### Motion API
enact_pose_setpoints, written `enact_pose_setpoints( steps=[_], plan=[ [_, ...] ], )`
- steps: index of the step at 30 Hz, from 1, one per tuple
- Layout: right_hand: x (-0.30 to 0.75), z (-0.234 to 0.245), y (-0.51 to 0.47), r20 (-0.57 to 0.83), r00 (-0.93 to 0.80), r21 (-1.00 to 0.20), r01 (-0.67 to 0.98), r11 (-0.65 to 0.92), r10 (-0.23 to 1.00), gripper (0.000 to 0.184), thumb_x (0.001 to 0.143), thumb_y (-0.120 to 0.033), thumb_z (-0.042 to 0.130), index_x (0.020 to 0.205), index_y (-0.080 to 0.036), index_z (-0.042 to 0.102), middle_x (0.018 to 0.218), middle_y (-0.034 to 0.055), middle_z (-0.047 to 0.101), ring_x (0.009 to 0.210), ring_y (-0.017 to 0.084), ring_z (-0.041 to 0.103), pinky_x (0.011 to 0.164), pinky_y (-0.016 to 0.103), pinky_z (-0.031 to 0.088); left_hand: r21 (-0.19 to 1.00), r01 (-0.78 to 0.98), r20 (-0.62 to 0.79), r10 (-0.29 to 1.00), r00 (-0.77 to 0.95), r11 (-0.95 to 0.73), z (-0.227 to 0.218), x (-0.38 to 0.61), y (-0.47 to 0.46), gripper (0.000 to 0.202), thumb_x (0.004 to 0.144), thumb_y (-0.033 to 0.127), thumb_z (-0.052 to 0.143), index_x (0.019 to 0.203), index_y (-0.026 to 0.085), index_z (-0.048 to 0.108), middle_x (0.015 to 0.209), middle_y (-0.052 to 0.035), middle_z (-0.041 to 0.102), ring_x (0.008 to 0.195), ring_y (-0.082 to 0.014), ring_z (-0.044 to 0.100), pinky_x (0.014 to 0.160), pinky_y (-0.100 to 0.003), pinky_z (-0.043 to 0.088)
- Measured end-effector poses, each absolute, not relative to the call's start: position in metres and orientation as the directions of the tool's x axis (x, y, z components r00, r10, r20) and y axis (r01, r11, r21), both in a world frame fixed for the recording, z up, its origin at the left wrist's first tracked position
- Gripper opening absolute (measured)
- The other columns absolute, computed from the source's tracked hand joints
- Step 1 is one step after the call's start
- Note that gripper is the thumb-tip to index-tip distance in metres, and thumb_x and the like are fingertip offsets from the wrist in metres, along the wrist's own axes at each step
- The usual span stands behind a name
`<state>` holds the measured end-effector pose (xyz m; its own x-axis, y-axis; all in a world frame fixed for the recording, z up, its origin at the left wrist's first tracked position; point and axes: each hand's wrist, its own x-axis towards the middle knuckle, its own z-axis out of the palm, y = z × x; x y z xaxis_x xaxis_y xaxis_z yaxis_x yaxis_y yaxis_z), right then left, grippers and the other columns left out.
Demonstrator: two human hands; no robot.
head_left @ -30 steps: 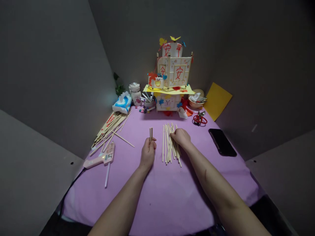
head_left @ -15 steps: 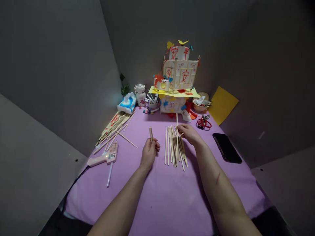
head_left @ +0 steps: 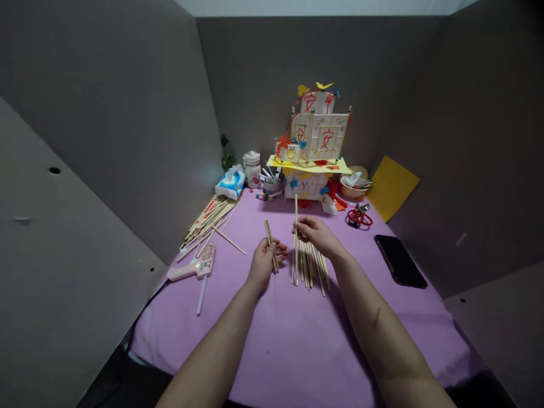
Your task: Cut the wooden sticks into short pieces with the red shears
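On the purple tablecloth [head_left: 272, 345], a loose pile of thin, pale wooden sticks [head_left: 313, 267] lies beside the left hand [head_left: 262, 262], which holds a small bundle of similar sticks [head_left: 267, 229], exact count unclear. The right hand [head_left: 317, 233] pinches one upright stick [head_left: 296, 205], now brought nearer the bundle: one more drawn from the pile.

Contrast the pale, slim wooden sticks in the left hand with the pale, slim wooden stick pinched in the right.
Count: the left hand holds a small bundle of pale, slim wooden sticks; the right hand pinches one pale, slim wooden stick.
Pose: the bundle slants in view; the single stick looks near vertical.
Shared: pale colour and straight, slim shape.
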<state>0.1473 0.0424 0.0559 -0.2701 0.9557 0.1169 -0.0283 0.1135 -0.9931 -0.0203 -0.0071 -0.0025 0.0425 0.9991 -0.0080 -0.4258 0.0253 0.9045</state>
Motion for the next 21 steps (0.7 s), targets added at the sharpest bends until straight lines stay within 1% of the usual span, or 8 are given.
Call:
enact_pose_setpoints(
  steps=[3,5,8,10,12,15,18,21],
  plan=[
    [0.165,0.048,0.054,0.112,-0.079,-0.991,0.062,0.117,0.991,0.025,0.077,-0.042,0.062,0.078,-0.018,0.056,0.068,-0.0006,0.061,0.052,0.009,0.047,0.050,0.023,0.034,0.923,-0.385,-0.009,1.000,-0.002,0.008,-0.004,-0.023,-0.006,0.027,0.083,0.040,0.061,0.096,0.019,0.049,0.076,0.0009,0.062,0.055,-0.0073,0.057,0.050,-0.018,0.044],
    [0.186,0.039,0.063,0.121,0.110,-0.958,0.274,0.087,0.986,0.019,0.077,-0.036,0.061,0.082,-0.018,0.058,0.068,0.0009,0.062,0.055,0.012,0.052,0.053,0.025,0.037,0.941,-0.338,-0.026,0.999,-0.026,0.016,-0.005,-0.025,-0.006,0.025,0.084,0.039,0.058,0.098,0.020,0.049,0.070,0.0044,0.056,0.042,-0.0039,0.042,0.039,-0.014,0.028],
    [0.220,0.023,0.075,0.124,0.260,-0.711,0.697,-0.097,0.958,0.020,0.077,-0.025,0.060,0.094,-0.014,0.063,0.077,0.0076,0.067,0.070,0.019,0.062,0.065,0.028,0.042,0.968,-0.239,-0.084,0.996,-0.027,0.075,-0.005,-0.025,-0.006,0.022,0.084,0.038,0.055,0.098,0.021,0.050,0.065,0.0069,0.050,0.037,-0.0030,0.029,0.036,-0.015,0.020],
    [0.235,0.013,0.078,0.091,0.276,-0.522,0.832,-0.190,0.957,0.024,0.078,-0.021,0.060,0.098,-0.012,0.066,0.086,0.0125,0.070,0.083,0.024,0.064,0.071,0.030,0.042,0.980,-0.170,-0.112,0.994,-0.022,0.106,-0.006,-0.025,-0.006,0.022,0.084,0.037,0.054,0.099,0.021,0.051,0.065,0.0067,0.050,0.037,-0.0035,0.030,0.036,-0.015,0.020],
    [0.242,0.006,0.078,0.061,0.275,-0.445,0.868,-0.220,0.960,0.026,0.078,-0.020,0.060,0.101,-0.011,0.067,0.092,0.0156,0.070,0.089,0.026,0.065,0.073,0.031,0.042,0.986,-0.121,-0.119,0.993,-0.009,0.117,-0.007,-0.024,-0.006,0.023,0.084,0.035,0.053,0.100,0.020,0.052,0.065,0.0058,0.052,0.038,-0.0043,0.032,0.037,-0.016,0.020],
    [0.241,0.001,0.070,0.062,0.276,-0.428,0.875,-0.224,0.959,0.031,0.079,-0.021,0.061,0.107,-0.009,0.066,0.101,0.0182,0.069,0.095,0.028,0.063,0.076,0.032,0.041,0.995,-0.047,-0.091,0.996,-0.016,0.090,-0.006,-0.022,-0.008,0.021,0.083,0.033,0.054,0.099,0.019,0.055,0.065,0.0039,0.055,0.042,-0.0070,0.038,0.042,-0.018,0.027],
    [0.234,0.001,0.053,0.112,0.208,-0.412,0.900,-0.145,0.972,0.026,0.083,-0.023,0.057,0.105,-0.012,0.066,0.106,0.0165,0.067,0.095,0.025,0.062,0.077,0.030,0.040,0.989,0.136,0.055,0.998,-0.019,-0.052,-0.001,-0.018,-0.014,0.016,0.081,0.029,0.058,0.094,0.020,0.061,0.067,0.0006,0.058,0.058,-0.0132,0.051,0.056,-0.023,0.038],
    [0.223,-0.001,0.031,0.151,0.078,-0.411,0.912,-0.009,0.985,0.019,0.087,-0.027,0.053,0.091,-0.016,0.068,0.096,0.0115,0.069,0.087,0.022,0.062,0.074,0.029,0.040,0.907,0.335,0.231,0.966,0.114,-0.256,0.002,-0.009,-0.023,0.010,0.082,0.023,0.059,0.089,0.022,0.066,0.080,-0.0033,0.065,0.074,-0.0181,0.056,0.070,-0.028,0.041]
  ],
)
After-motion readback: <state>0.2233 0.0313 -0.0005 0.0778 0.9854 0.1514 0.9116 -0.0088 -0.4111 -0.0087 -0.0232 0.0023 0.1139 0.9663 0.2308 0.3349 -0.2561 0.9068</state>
